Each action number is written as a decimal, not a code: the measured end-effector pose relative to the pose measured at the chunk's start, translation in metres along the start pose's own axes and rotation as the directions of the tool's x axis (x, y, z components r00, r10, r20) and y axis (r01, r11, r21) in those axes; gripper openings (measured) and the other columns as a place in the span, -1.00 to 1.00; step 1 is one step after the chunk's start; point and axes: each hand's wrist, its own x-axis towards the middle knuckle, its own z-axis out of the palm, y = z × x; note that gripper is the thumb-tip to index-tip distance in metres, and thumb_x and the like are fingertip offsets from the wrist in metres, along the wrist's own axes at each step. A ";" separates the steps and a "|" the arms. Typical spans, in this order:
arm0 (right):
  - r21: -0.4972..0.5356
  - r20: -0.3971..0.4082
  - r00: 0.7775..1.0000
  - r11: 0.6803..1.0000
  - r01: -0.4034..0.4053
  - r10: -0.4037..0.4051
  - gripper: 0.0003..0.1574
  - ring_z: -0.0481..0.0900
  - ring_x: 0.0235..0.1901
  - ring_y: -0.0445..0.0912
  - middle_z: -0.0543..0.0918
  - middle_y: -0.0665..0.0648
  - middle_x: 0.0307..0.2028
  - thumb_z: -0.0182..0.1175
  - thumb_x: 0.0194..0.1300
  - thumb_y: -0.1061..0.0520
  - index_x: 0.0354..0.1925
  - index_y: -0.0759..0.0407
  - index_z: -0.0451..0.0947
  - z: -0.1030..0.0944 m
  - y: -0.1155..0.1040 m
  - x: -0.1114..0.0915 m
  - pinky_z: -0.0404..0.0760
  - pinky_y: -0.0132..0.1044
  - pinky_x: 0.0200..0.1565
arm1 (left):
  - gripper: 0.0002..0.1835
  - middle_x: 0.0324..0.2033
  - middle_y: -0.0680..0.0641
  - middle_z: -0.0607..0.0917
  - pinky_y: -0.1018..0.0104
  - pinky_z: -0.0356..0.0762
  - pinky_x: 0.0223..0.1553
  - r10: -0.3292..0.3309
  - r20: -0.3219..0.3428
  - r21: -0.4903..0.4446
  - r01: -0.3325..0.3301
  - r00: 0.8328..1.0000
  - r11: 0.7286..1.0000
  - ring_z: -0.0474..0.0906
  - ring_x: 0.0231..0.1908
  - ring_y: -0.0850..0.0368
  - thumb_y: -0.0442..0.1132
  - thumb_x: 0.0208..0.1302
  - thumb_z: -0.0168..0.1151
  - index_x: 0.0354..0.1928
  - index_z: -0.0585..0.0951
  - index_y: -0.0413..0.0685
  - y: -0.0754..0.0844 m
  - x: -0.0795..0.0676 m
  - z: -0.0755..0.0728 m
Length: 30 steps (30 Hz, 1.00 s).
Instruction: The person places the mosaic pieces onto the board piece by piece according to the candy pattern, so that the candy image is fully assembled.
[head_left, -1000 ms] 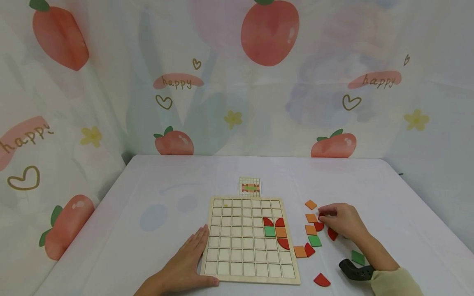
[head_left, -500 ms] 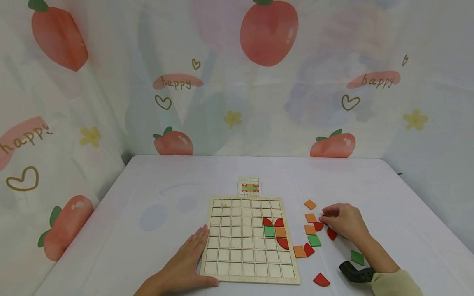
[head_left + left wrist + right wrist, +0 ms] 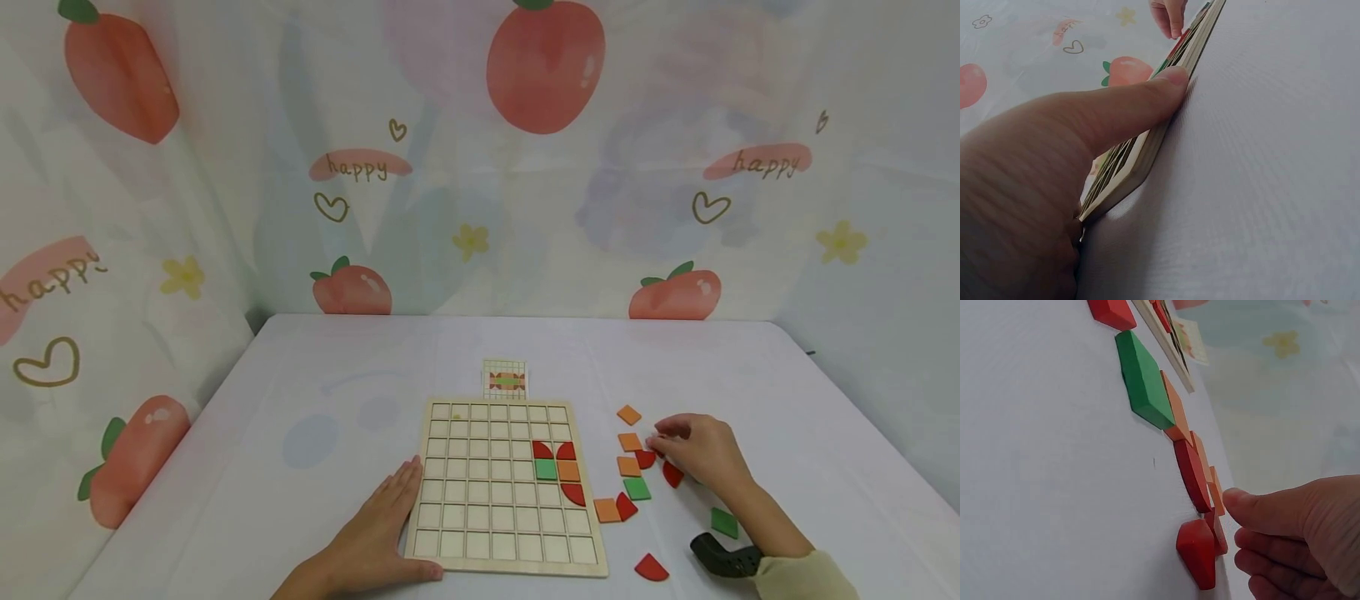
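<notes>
My left hand [image 3: 382, 529] rests along the left side of a wooden grid board [image 3: 468, 521]. In the left wrist view its thumb [image 3: 1129, 109] lies on the board's near edge. To the right of the board, my right hand [image 3: 701, 450] has bent fingers above loose tiles. A red quarter-circle tile [image 3: 1216, 531] is close to its fingertips; whether they pinch it is unclear. Beside that lie another red tile [image 3: 1197, 553] and a third red tile [image 3: 645, 459]. The board's right side holds red tiles [image 3: 573, 494], a green square [image 3: 546, 470] and an orange square [image 3: 569, 472].
A small pattern card [image 3: 506, 379] lies behind the board. Orange squares [image 3: 629, 466], a green square [image 3: 637, 488] and more red tiles [image 3: 651, 567] lie to the right. Another green tile [image 3: 724, 522] is near a black curved device [image 3: 723, 557] at the right wrist.
My right hand has shifted very slightly right and toward me, and the red tile at its fingertips shows less than before. The left hand and board have stayed put.
</notes>
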 end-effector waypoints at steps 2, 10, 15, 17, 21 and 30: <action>0.007 0.002 1.000 1.000 0.011 -0.011 -0.60 0.47 -0.23 0.16 0.62 0.29 -0.28 0.33 0.09 0.10 -0.18 0.38 0.60 -0.002 0.001 0.000 0.61 -0.15 -0.34 | 0.28 0.40 -0.15 -0.08 0.02 -0.08 0.29 0.001 -0.003 0.001 -0.001 1.000 1.000 -0.18 0.37 -0.03 0.51 -0.13 0.10 0.40 -0.08 -0.29 0.000 0.000 0.000; 0.047 0.139 0.971 0.980 0.191 -0.196 -0.66 0.50 -0.10 0.22 0.64 0.21 -0.20 0.35 0.04 0.23 -0.14 0.26 0.63 -0.010 0.009 0.005 0.56 0.04 -0.16 | 0.27 0.40 -0.17 -0.08 0.00 -0.08 0.29 0.008 0.009 0.008 -0.008 1.000 1.000 -0.19 0.37 -0.03 0.51 -0.12 0.09 0.40 -0.08 -0.29 -0.001 0.000 0.000; 0.079 0.227 0.929 0.956 0.282 -0.293 -0.66 0.53 -0.11 0.14 0.65 0.13 -0.21 0.35 0.02 0.27 -0.15 0.23 0.64 -0.014 0.011 0.009 0.55 0.01 -0.12 | 0.27 0.40 -0.16 -0.08 0.00 -0.08 0.29 0.006 0.006 0.012 -0.006 1.000 1.000 -0.19 0.37 -0.03 0.51 -0.13 0.09 0.40 -0.08 -0.29 -0.002 0.000 0.000; 0.078 0.240 0.918 0.949 0.305 -0.315 -0.67 0.54 -0.11 0.13 0.65 0.11 -0.21 0.35 0.02 0.28 -0.16 0.24 0.64 -0.015 0.011 0.010 0.55 0.01 -0.12 | 0.27 0.40 -0.16 -0.08 0.00 -0.08 0.29 0.006 0.002 0.010 -0.006 1.000 1.000 -0.19 0.37 -0.02 0.51 -0.13 0.10 0.40 -0.08 -0.29 -0.002 0.000 0.001; 0.060 0.249 0.909 0.942 0.330 -0.334 -0.69 0.55 -0.13 0.11 0.66 0.10 -0.23 0.35 0.01 0.30 -0.18 0.24 0.65 -0.014 0.011 0.011 0.56 -0.01 -0.13 | 0.27 0.40 -0.16 -0.08 0.00 -0.08 0.29 0.007 0.001 0.008 -0.007 1.000 1.000 -0.19 0.37 -0.02 0.51 -0.12 0.10 0.40 -0.08 -0.29 -0.003 0.000 0.001; 0.042 0.296 0.906 0.951 0.305 -0.304 -0.68 0.54 -0.14 0.12 0.65 0.12 -0.23 0.35 0.01 0.28 -0.17 0.24 0.65 -0.016 0.012 0.016 0.55 0.03 -0.13 | 0.28 0.40 -0.14 -0.10 0.04 -0.10 0.30 0.014 -0.005 0.011 -0.014 1.000 1.000 -0.19 0.37 -0.01 0.51 -0.13 0.09 0.40 -0.09 -0.28 -0.002 0.000 0.001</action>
